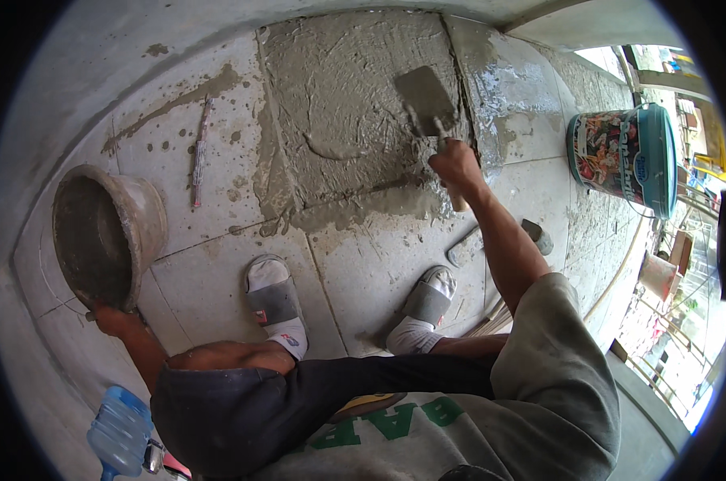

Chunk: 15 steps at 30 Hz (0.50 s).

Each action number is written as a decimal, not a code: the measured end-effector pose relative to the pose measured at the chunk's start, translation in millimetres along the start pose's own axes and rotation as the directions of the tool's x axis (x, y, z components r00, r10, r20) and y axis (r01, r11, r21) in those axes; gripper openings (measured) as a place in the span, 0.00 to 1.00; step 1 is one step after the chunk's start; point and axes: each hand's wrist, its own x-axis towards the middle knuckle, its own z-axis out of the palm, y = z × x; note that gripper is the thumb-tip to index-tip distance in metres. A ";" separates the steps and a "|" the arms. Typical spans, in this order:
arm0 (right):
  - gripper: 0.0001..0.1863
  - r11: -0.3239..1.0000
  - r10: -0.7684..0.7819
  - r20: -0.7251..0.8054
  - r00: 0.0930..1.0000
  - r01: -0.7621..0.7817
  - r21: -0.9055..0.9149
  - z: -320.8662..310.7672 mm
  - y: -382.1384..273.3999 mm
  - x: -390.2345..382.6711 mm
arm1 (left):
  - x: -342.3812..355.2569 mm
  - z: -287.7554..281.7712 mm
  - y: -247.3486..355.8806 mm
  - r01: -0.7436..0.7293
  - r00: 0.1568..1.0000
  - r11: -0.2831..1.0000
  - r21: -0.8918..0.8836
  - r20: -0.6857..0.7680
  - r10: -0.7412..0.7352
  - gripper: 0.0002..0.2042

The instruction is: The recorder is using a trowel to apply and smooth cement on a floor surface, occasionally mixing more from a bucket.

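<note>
My right hand (457,167) is closed round the wooden handle of a trowel (429,98). Its flat, cement-coated blade rests on or just over the right part of a patch of wet mortar (347,88), with ridges and smears across it. On the left, a grey, mortar-crusted bucket (148,208) tilts with its mouth toward me. My left hand (113,321) is closed at the bucket's near rim, where its thin wire handle meets it; the fingers are partly hidden. The bucket's inside looks dark grey and coated.
Splattered floor tiles (211,260) surround the patch. A thin stick (200,152) lies left of it. A printed tub with a teal lid (658,160) stands at right. A grey block (465,247) lies by my right foot (431,297). A blue plastic bottle (121,433) is at lower left.
</note>
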 end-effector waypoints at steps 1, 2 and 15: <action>0.15 0.991 -0.084 0.105 0.991 0.094 -0.091 2.0 -5.6 -13.4 | 6.0 13.6 -8.3 0.037 0.999 0.999 -0.023 -0.014 -0.037 0.12; 0.14 0.982 -0.107 0.091 0.990 0.120 -0.148 17.4 -16.0 -26.3 | 9.7 14.7 -14.9 0.036 0.999 0.999 -0.032 -0.022 -0.037 0.12; 0.15 0.946 -0.150 -0.335 0.930 0.036 -0.323 -66.2 15.5 33.5 | 9.6 24.2 3.7 0.031 0.998 0.975 0.222 0.048 -0.043 0.12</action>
